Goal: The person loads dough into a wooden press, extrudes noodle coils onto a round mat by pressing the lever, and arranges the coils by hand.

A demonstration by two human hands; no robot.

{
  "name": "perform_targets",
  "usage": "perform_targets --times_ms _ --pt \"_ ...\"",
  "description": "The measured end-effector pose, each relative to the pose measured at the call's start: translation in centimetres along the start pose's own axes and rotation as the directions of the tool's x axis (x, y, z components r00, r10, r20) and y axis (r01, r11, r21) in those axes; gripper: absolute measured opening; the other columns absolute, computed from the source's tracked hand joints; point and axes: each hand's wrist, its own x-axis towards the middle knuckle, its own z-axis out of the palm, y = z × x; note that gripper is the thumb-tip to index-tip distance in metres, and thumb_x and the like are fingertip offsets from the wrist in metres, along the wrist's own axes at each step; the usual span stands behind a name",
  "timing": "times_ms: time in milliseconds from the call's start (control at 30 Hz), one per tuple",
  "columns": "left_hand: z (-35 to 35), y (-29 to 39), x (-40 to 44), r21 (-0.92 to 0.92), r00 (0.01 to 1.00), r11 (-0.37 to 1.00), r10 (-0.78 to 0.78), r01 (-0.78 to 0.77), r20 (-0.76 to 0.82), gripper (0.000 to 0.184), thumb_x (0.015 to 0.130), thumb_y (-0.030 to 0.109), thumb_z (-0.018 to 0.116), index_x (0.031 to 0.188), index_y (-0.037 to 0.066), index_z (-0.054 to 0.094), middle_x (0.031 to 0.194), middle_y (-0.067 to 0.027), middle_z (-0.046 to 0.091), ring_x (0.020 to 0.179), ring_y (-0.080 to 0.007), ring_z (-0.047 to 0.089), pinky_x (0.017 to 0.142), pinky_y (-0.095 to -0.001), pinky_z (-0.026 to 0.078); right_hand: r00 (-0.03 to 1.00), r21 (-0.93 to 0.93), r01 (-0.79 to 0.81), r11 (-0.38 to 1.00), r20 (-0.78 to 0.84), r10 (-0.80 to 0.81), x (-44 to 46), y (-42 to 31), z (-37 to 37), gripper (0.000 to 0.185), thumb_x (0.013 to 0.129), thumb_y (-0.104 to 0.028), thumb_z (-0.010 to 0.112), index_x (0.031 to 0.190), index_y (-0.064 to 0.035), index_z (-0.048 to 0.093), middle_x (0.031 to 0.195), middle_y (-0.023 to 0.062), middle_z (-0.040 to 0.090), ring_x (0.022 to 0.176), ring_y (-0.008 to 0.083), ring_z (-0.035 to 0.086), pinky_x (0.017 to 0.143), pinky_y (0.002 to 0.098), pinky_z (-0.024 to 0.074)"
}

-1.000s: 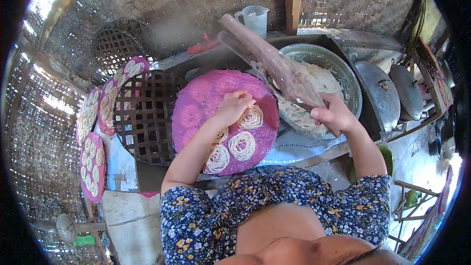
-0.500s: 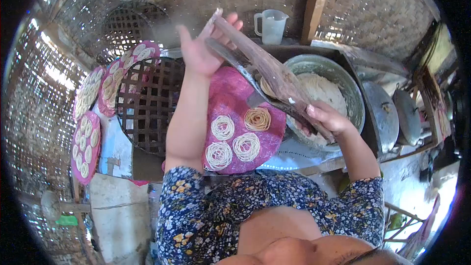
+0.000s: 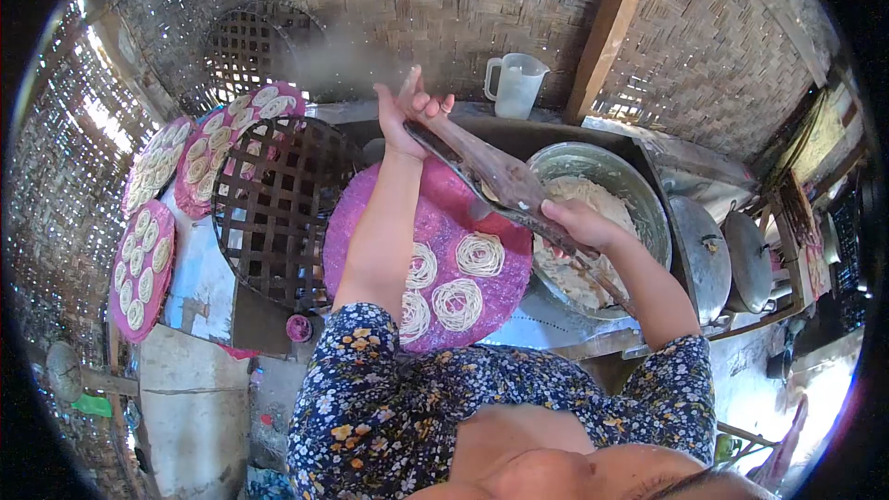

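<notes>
A long two-armed wooden press (image 3: 500, 169) slants across in front of me, over a round pink tray (image 3: 347, 222) and the edge of a metal basin (image 3: 662, 241). My left hand (image 3: 414, 120) has its fingers curled on the far upper end, thumb sticking out. Around the lower end, my right hand (image 3: 582, 225) is closed, some fingers hidden beneath. On the tray lie several coiled noodle nests (image 3: 457, 305), including one nearer the press (image 3: 480, 254). Pale dough (image 3: 593, 199) fills part of the basin, partly covered by the press and right hand.
A woven black rack (image 3: 278, 213) overlaps the left side. Beyond it stand more pink trays with nests (image 3: 143, 264). A clear plastic jug (image 3: 517, 85) sits by the woven wall (image 3: 444, 9). Large metal lids (image 3: 701, 241) lean at the right.
My left hand has come down from its open pose, and its fingers now curl on the press's far end. The press's two arms lie closer together. The whole view has shifted slightly.
</notes>
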Motion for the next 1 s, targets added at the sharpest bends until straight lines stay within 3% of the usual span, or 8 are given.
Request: perform_targets --times_ms 167,200,467,600,767,833,900,1000 --pt "1.2 -1.1 -1.3 -0.007 0.999 1.000 0.007 -0.007 -0.032 0.060 0.083 0.062 0.037 0.109 0.013 0.057 0.055 0.0026 0.050 0.055 -0.0162 0.049 0.089 -0.0451 0.038 0.996 -0.199 -0.067 0.978 -0.077 0.053 -3.1 -2.1 -1.1 0.050 0.087 -0.046 0.043 0.078 0.0006 0.059 0.058 0.0055 0.056 0.050 0.0133 0.055 0.047 0.0270 0.0450" --pt "1.7 -1.2 -1.0 -0.034 1.000 0.999 0.006 -0.007 -0.027 0.065 0.086 0.061 0.027 0.111 0.010 0.057 0.052 0.0040 0.048 0.053 -0.0156 0.051 0.092 -0.0454 0.037 0.990 -0.300 -0.052 0.952 -0.143 0.009 -3.4 -2.7 -1.5 0.048 0.086 -0.045 0.047 0.073 0.0004 0.059 0.055 0.0041 0.054 0.049 0.0124 0.054 0.046 0.0262 0.0432" --pt "5.8 2.5 0.6 0.008 0.999 0.999 0.039 -0.039 0.028 0.069 0.084 0.067 0.021 0.103 0.012 0.059 0.049 0.0015 0.048 0.049 -0.0177 0.048 0.087 -0.0443 0.040 0.978 -0.319 0.061 0.946 -0.170 -0.120 -1.9 -3.5 -0.5 0.052 0.082 -0.051 0.050 0.067 -0.0009 0.056 0.055 0.0038 0.051 0.047 0.0129 0.053 0.044 0.0277 0.0421" --pt "6.2 1.4 -0.8 -0.017 1.000 1.000 0.025 -0.025 0.010 0.066 0.084 0.066 0.024 0.104 0.012 0.057 0.049 0.0018 0.045 0.047 -0.0173 0.045 0.087 -0.0443 0.040 0.981 -0.292 0.080 0.953 -0.144 -0.126 -4.3 -3.5 -0.6 0.052 0.081 -0.052 0.052 0.073 -0.0012 0.059 0.055 0.0035 0.051 0.046 0.0126 0.052 0.045 0.0282 0.0428" --pt "7.8 0.8 -0.2 -0.051 0.999 0.998 0.048 -0.048 -0.001 0.065 0.084 0.065 0.025 0.104 0.012 0.057 0.046 0.0020 0.041 0.045 -0.0169 0.042 0.085 -0.0458 0.041 0.950 -0.403 0.057 0.914 -0.259 -0.173 -5.5 -5.1 -1.5 0.055 0.076 -0.053 0.057 0.104 -0.0062 0.063 0.065 0.0096 0.058 0.055 0.0153 0.056 0.051 0.0294 0.0454" --pt "7.8 1.7 1.0 -0.032 0.985 0.998 0.049 -0.045 0.163 0.072 0.083 0.067 0.024 0.108 0.008 0.058 0.050 0.0027 0.046 0.049 -0.0151 0.049 0.093 -0.0461 0.037 0.940 -0.442 0.063 0.895 -0.274 -0.201 -4.9 -5.8 -1.1 0.056 0.076 -0.054 0.057 0.103 -0.0050 0.063 0.065 0.0115 0.058 0.055 0.0167 0.056 0.053 0.0310 0.0459" --pt "7.7 2.5 1.4 -0.011 0.987 0.998 0.056 -0.055 0.154 0.075 0.083 0.068 0.022 0.110 0.007 0.057 0.049 0.0032 0.043 0.048 -0.0147 0.047 0.093 -0.0463 0.037 0.913 -0.479 0.125 0.869 -0.287 -0.290 -3.8 -4.9 -1.0 0.058 0.076 -0.055 0.057 0.103 -0.0040 0.063 0.062 0.0116 0.056 0.054 0.0173 0.056 0.054 0.0335 0.0460" --pt "8.0 3.2 0.6 0.042 0.983 0.999 0.022 -0.030 0.185 0.074 0.083 0.068 0.023 0.113 0.008 0.056 0.049 0.0038 0.042 0.050 -0.0136 0.046 0.094 -0.0446 0.037 0.948 -0.395 0.095 0.914 -0.244 -0.205 -3.6 -4.3 -0.3 0.059 0.076 -0.056 0.056 0.103 -0.0034 0.062 0.060 0.0107 0.055 0.052 0.0168 0.055 0.054 0.0334 0.0457"
